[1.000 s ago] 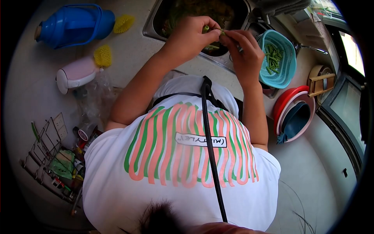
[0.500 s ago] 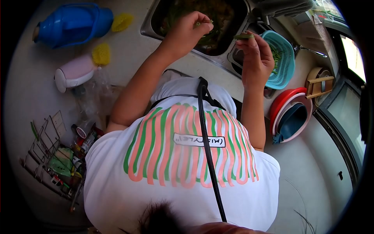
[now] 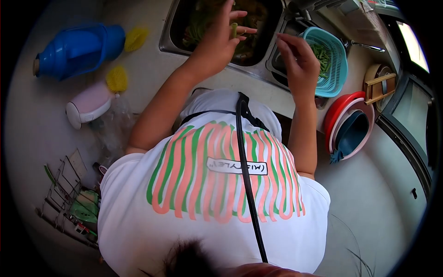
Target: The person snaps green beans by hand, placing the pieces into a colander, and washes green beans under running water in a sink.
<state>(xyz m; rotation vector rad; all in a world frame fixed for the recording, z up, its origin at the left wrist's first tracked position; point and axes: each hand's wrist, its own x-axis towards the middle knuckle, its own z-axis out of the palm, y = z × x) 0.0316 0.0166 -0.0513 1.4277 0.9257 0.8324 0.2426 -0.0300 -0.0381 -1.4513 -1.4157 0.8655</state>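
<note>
Over the left sink basin (image 3: 167, 46), my left hand (image 3: 217, 46) has its fingers fanned, with a short piece of green bean (image 3: 234, 30) held near the thumb. Dark water and a heap of green beans (image 3: 196, 27) lie in that basin, partly behind the hand. My right hand (image 3: 301, 60) is raised beside the turquoise basket (image 3: 342, 69), thumb and forefinger close together. Whether something small sits between those fingertips cannot be made out. Cut green bean pieces (image 3: 321, 60) rest in the basket, over the right part of the sink.
At left on the counter are a blue thermos flask (image 3: 76, 51), yellow scrubbers (image 3: 117, 78) and a pink and white container (image 3: 90, 104). Red and white basins (image 3: 334, 115) with a dark blue one (image 3: 353, 131) stand at right. A wire rack (image 3: 60, 203) is low at left.
The bean piece seen in my right fingertips no longer shows there. My left hand has moved slightly up, its pinched fingers now spread with a bean piece visible. The view has shifted slightly.
</note>
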